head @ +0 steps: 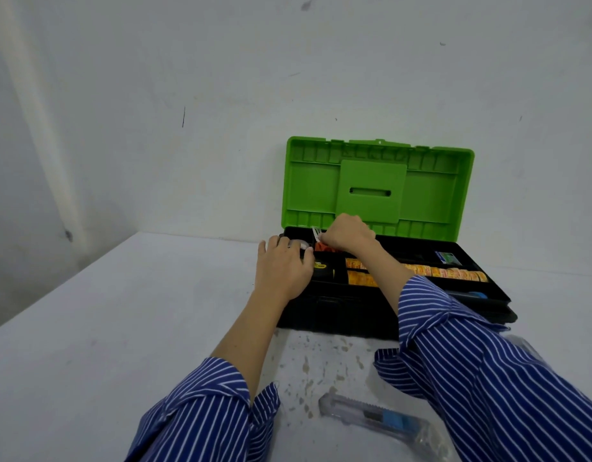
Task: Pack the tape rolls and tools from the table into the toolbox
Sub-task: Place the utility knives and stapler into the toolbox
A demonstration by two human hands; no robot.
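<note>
1. Fingers of the right hand pinch a small clear, white-edged item over the toolbox tray's far-left compartment; what it is I cannot tell.
2. At its 8 o'clock, the left hand curls round a clear tape roll on the tray's left end.
3. Black toolbox, green lid upright: orange rolls line the tray, a yellow-black tape measure sits left.
4. Nearer, at 6 o'clock, a clear-blue utility knife lies on the stained white table against a scuffed white wall.
</note>
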